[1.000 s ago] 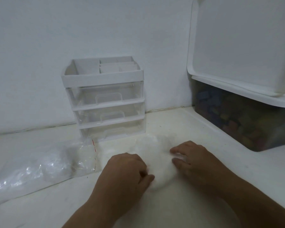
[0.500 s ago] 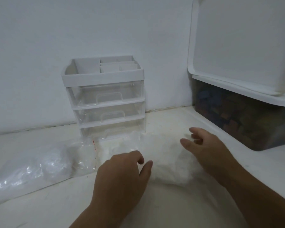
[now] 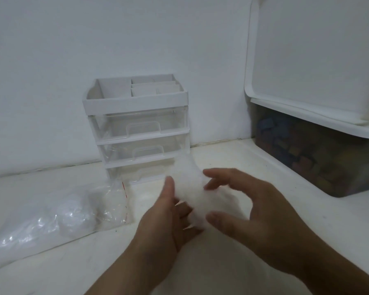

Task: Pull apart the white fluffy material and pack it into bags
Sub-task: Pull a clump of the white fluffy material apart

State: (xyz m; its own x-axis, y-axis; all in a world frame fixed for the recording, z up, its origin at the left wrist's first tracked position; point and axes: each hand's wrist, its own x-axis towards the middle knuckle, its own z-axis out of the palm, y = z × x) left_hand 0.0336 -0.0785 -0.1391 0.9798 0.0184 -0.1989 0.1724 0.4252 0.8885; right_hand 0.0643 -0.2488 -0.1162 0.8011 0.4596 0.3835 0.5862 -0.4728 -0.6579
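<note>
A clump of white fluffy material (image 3: 190, 188) is held just above the white table (image 3: 254, 167), with a wisp trailing up toward the drawers. My left hand (image 3: 168, 218) grips its left side, thumb raised and fingers curled into the fluff. My right hand (image 3: 256, 209) curves round its right side, thumb below and fingers above. A clear zip bag (image 3: 51, 222) with a red strip lies flat on the table to the left and holds some white fluff.
A small white and clear drawer organiser (image 3: 136, 128) stands against the wall just behind the hands. A dark storage bin (image 3: 320, 165) with a white lid sits at the right, a white container (image 3: 311, 60) on top of it.
Both hands pressed on the fluff on the table, then came apart. Now they have closed in on a clump and raised it off the table.
</note>
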